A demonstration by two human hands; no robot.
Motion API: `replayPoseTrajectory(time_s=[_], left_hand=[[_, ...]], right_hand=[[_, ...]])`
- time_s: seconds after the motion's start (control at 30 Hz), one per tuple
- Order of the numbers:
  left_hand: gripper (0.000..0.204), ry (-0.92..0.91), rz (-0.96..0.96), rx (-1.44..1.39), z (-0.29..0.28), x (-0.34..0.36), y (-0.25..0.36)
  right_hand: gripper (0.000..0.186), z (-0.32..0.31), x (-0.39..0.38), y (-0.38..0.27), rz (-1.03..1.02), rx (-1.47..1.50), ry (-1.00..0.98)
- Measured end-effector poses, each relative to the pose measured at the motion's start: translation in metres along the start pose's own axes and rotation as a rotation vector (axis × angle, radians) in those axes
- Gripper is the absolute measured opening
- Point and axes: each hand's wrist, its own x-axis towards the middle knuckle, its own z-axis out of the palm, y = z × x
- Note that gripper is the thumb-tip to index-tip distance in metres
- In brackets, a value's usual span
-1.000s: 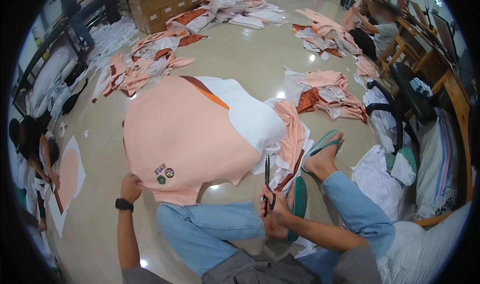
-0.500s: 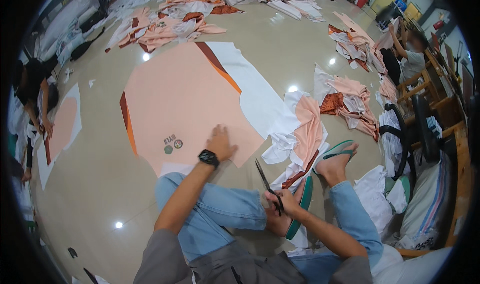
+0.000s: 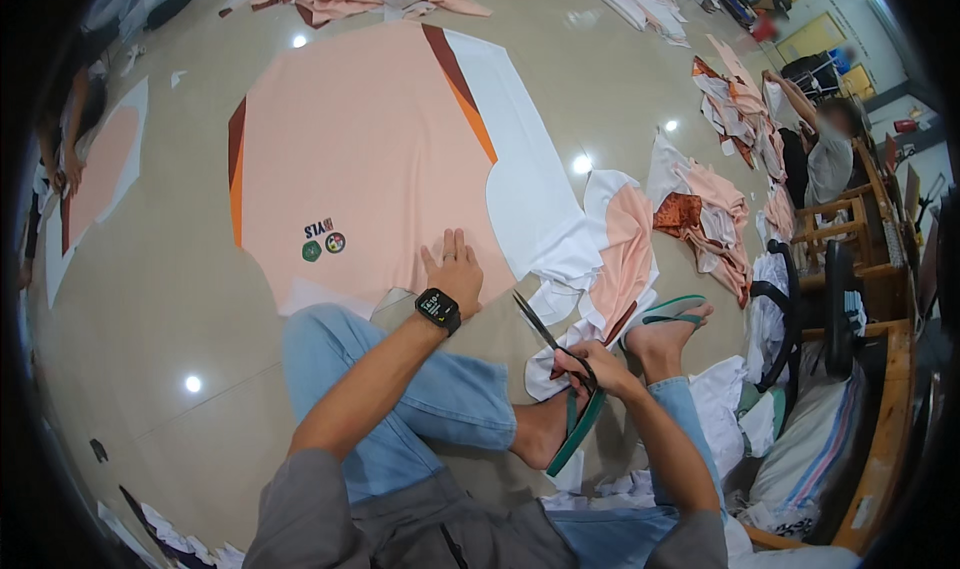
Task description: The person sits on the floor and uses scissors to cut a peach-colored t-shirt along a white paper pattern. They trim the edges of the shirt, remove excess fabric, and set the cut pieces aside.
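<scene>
Both hands prepare a cut: left hand [image 3: 455, 269] flat on the peach fabric [image 3: 360, 159], right hand [image 3: 590, 369] gripping scissors [image 3: 550, 337], seemingly about to meet the near edge.

The large fabric panel [image 3: 360, 159] lies spread on the floor [image 3: 150, 329] ahead of the person's knees; the left hand [image 3: 455, 269] rests flat on its near edge; to the right, the right hand [image 3: 590, 364] holds scissors [image 3: 545, 329] just beside a smaller cloth pile [image 3: 620, 239]; further heaps lie behind, and right, perhaps by a chair [image 3: 840, 299].
</scene>
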Motion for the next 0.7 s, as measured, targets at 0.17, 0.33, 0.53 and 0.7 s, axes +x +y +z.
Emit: replayPoseTrajectory(time_s=[0.17, 0.33, 0.53, 0.7], left_hand=[[0.106, 0.128, 0.03, -0.137, 0.019, 0.012, -0.007], [0.106, 0.074, -0.006, -0.117, 0.024, 0.02, 0.002], [0.102, 0.11, -0.008, -0.14, 0.021, 0.014, 0.003], [0.104, 0.096, -0.027, -0.143, 0.017, 0.015, 0.003]], right_hand=[[0.065, 0.021, 0.031, 0.005, -0.035, 0.185, 0.08], [0.063, 0.02, 0.045, 0.015, -0.086, 0.179, 0.13], [0.061, 0.021, 0.045, 0.002, -0.111, 0.002, 0.146], [0.063, 0.012, 0.053, 0.014, -0.153, 0.144, 0.073]])
